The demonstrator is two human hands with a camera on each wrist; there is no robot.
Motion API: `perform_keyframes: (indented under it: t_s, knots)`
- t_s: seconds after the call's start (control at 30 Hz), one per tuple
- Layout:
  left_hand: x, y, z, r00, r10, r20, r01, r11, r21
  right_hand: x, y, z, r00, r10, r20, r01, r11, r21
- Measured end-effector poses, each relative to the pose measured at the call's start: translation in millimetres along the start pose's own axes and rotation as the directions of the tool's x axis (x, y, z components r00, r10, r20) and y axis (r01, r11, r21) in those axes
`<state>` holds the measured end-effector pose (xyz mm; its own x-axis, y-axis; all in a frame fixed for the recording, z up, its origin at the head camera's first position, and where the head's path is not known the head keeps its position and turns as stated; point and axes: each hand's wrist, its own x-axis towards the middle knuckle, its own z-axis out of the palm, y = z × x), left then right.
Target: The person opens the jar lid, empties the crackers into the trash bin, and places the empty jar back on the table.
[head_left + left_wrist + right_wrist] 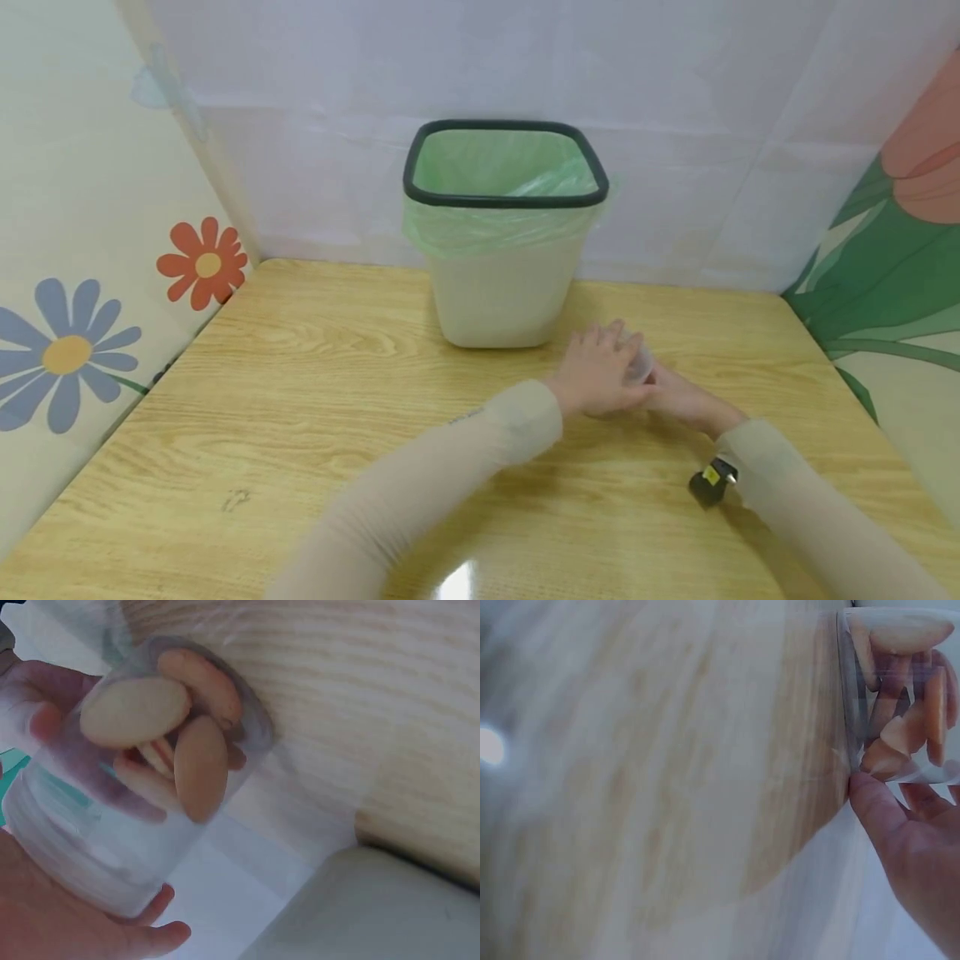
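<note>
A clear jar [642,363] is between my two hands, right of the bin's base in the head view. Several oval, tan biscuit-like pieces [135,712] lie inside it at one end. My left hand [597,372] grips the jar's lid end [71,844], its fingers spread over and around it. My right hand [686,400] holds the jar's body from the other side; in the right wrist view its thumb [874,806] presses on the jar near the bottom edge. The left hand hides much of the jar in the head view.
A pale bin [502,292] with a dark rim and a green liner [495,229] stands at the back middle of the wooden table [300,375]. Flower-patterned panels [67,208] flank the table, and a white sheet [675,100] hangs behind. A small black device [708,482] is at the right wrist.
</note>
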<state>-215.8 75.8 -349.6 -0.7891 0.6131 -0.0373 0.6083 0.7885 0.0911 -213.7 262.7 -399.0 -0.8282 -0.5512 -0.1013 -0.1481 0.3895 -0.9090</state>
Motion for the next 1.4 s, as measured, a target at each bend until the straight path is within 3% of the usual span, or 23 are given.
perform_keyframes:
  t_s: [0.23, 0.47, 0.7, 1.03, 1.4]
  knots:
    - [3.5, -8.9, -15.3, 0.993, 0.062, 0.099, -0.060, 0.998, -0.021, 4, 4, -1.2, 1.000, -0.015, 0.009, 0.015, 1.000, 0.023]
    - [10.1, -20.2, -13.2, 0.985, 0.161, 0.055, -0.157, 0.985, -0.072, 5, 5, -2.1, 1.000, -0.015, 0.021, 0.014, 1.000, 0.027]
    - [12.7, -23.2, -9.1, 0.975, 0.218, 0.047, -0.214, 0.973, -0.081, 3, 5, -2.8, 1.000, 0.000, 0.021, -0.001, 0.999, 0.036]
    - [13.5, -26.0, -5.9, 0.963, 0.261, 0.061, -0.258, 0.965, -0.049, 2, 6, -2.1, 1.000, -0.020, 0.016, 0.020, 0.999, 0.042]
    - [13.0, -24.7, -1.9, 0.966, 0.255, 0.033, -0.255, 0.967, -0.018, 2, 7, 1.2, 1.000, -0.004, -0.028, 0.004, 1.000, -0.006]
